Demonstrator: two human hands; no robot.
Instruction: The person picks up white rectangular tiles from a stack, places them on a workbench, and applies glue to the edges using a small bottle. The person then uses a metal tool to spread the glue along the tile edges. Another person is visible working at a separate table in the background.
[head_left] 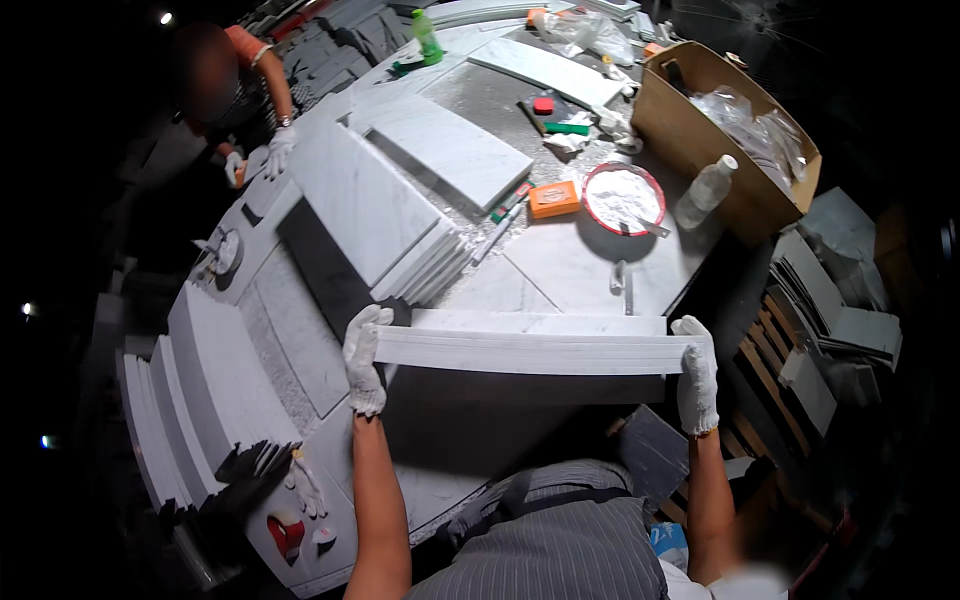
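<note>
A short stack of white marble tiles (530, 352) is held level before me, its long layered edge turned toward me. My left hand (366, 365), in a white knit glove, grips the left end with the fingers curled over it. At the opposite end my gloved right hand (698, 380) grips the stack, thumb side up. Beneath and beyond it lies the pale stone-topped table (510, 285). A thicker pile of marble slabs (370, 205) rests just past my left hand.
A red-rimmed bowl of white powder (622, 198), an orange box (554, 199) and a clear bottle (706, 190) stand beyond the tiles. A cardboard box (735, 140) is at right. Slabs (210, 380) lean at left. A gloved co-worker (250, 100) works at far left.
</note>
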